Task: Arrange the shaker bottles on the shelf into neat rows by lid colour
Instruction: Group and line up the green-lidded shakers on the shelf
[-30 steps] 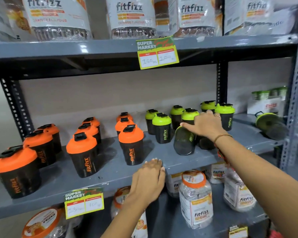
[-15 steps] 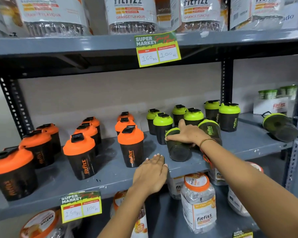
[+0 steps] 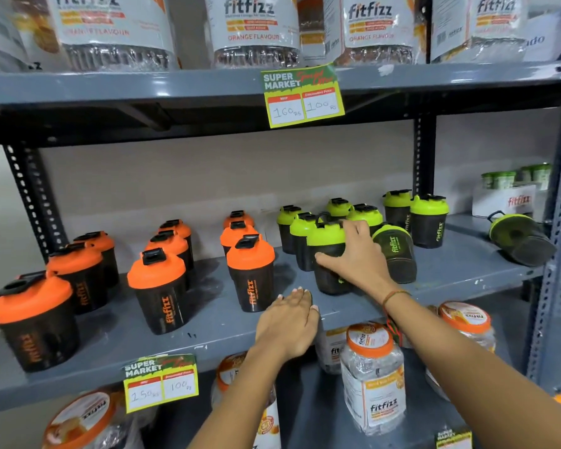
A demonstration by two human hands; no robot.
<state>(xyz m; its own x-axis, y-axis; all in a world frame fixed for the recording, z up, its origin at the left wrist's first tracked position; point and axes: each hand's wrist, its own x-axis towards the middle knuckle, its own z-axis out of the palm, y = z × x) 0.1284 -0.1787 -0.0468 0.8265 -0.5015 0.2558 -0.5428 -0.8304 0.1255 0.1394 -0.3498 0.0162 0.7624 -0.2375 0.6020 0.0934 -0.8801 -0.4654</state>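
Observation:
Black shaker bottles stand on the grey middle shelf [image 3: 208, 338]: several with orange lids [image 3: 251, 273] on the left, several with green lids [image 3: 429, 222] on the right. My right hand [image 3: 357, 257] grips one green-lidded shaker [image 3: 326, 251], upright at the front of the green group. Just to its right another green-lidded shaker [image 3: 397, 252] leans, tilted. A further green one [image 3: 520, 238] lies on its side at the far right. My left hand [image 3: 289, 322] rests flat on the shelf's front edge, holding nothing.
Yellow price tags hang from the upper shelf [image 3: 303, 95] and the middle shelf's edge [image 3: 161, 382]. Large clear jars [image 3: 374, 377] fill the shelf below and the one above. A white box of small green tubs [image 3: 515, 196] sits at the back right. Steel uprights frame both sides.
My right hand has stood the green-lidded shaker upright, from lying tilted under my palm. The left hand has stayed on the shelf edge.

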